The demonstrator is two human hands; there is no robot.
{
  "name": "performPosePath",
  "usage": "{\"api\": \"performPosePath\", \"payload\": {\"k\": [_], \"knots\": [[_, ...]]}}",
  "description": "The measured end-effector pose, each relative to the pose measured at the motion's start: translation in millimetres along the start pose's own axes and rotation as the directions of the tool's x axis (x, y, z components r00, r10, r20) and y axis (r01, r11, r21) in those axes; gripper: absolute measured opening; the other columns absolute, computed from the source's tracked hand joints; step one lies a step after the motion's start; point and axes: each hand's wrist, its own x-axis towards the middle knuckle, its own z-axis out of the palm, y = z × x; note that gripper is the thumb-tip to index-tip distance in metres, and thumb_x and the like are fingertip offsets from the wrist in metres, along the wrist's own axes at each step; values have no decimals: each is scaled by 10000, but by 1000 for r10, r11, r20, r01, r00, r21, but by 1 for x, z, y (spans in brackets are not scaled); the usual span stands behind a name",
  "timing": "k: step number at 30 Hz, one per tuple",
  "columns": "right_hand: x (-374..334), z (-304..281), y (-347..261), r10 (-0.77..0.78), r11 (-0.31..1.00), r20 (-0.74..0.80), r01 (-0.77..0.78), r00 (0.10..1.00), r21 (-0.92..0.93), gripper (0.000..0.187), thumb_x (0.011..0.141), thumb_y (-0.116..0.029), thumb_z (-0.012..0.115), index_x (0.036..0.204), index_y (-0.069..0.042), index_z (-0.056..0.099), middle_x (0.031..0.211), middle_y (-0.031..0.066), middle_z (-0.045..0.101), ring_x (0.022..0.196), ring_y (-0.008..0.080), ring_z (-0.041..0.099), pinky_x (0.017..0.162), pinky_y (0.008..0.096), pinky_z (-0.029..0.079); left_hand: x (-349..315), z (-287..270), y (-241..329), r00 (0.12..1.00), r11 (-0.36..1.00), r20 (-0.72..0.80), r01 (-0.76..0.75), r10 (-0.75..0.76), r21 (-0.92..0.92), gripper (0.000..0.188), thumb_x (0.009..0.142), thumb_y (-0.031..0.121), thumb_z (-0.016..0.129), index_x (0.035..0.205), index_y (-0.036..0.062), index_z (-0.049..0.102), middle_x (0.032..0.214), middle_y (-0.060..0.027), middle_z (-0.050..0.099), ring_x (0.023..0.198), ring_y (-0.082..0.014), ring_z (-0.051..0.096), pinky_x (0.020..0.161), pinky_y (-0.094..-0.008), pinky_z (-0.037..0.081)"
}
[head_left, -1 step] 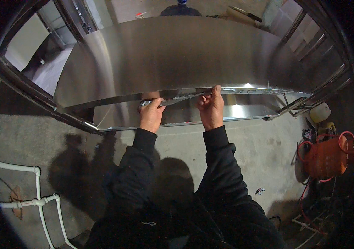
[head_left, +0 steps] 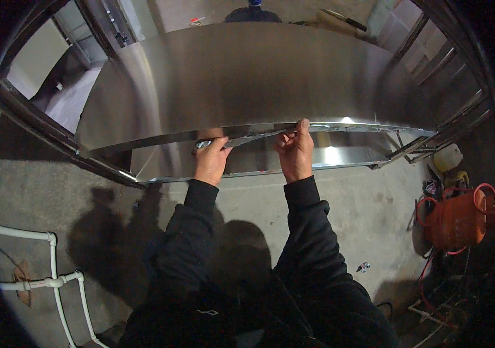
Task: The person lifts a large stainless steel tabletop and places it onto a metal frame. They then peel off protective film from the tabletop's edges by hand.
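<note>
No movement to record since the earlier frame: both hands and the sheet sit in the same positions.

The person stands at a broad stainless steel sheet (head_left: 247, 75) that forms the top of a bench frame, with both dark sleeves reaching up from the lower edge. The left hand (head_left: 210, 159) is closed under the sheet's front lip, its fingers curled round a small shiny piece (head_left: 203, 144). What that piece is cannot be told. The right hand (head_left: 295, 153) is pinched shut on the same lip a little to the right, thumb on top and fingers folded beneath. Between the two hands a thin pale strip (head_left: 256, 134) lies along the front edge, slightly lifted from it.

Judgement: the work in hand is at the edge itself — the strip is being held or worked along the lip, and is only partly dealt with. Any further move calls for a steady pinch on both sides and care with fingertips against the sharp metal.

Surroundings: a lower shelf (head_left: 340, 155) directly under the lip, a concrete floor (head_left: 317, 203), white pipes (head_left: 50, 255) at left, an orange canister (head_left: 453, 217) with hose at right.
</note>
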Motion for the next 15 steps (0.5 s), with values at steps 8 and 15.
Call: {"api": "performPosePath", "payload": {"k": [8,15], "knots": [[0,1,2,-14,1000,11,14,1000,-2,294,841,-466,508,764,-184,481,630,-68,441,556,85,427,480,219,287,0,-10,9,992,995,123,18,-30,94,104,820,17,543,918,48,559,892,-55,567,893,-193,545,901,-417,398],[0,2,1,-32,999,19,32,999,-9,325,842,-463,509,735,-159,466,629,-64,447,550,81,426,478,225,296,-8,9,8,988,943,94,-148,125,297,179,769,108,661,922,51,586,895,-10,569,849,-115,523,790,-248,415]]}}
